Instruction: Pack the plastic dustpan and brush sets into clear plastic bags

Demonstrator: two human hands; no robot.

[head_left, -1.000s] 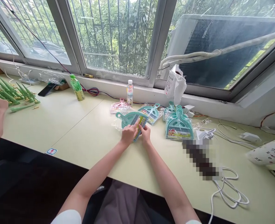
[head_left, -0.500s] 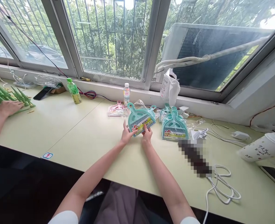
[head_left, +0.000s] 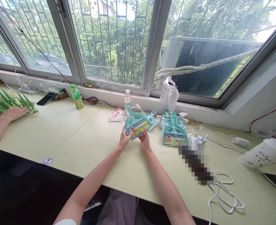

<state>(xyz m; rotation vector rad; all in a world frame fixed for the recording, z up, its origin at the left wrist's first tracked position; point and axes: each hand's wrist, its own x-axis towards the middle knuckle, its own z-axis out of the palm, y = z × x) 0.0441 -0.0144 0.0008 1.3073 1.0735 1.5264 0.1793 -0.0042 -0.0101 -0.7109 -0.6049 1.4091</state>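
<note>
Through the head camera I have the wrapped dustpan (head_left: 138, 125) above the table (head_left: 93, 156), tilted, its handle up and its brush and label facing me. My left hand (head_left: 124, 137) is partly closed at its lower left corner, thumb on the front; the fingers behind are mostly hidden. My right hand (head_left: 145, 140) is half curled at the bottom edge, thumb near the label, fingers bent underneath.

I judge it light, a thin, fairly stiff plastic pan with softer bristles over it. The clear film looks loose and glossy, so it may slide or crinkle under my fingertips while the pan inside shifts a little. I'd pinch the firm rim through the film, one hand on each side, or take the narrow handle, and go easy on the bristles and the loose film. It isn't fragile like glass, but a hard squeeze could flex the pan. Other teal dustpans (head_left: 174, 132) lie to the right, beyond my right hand.
</note>
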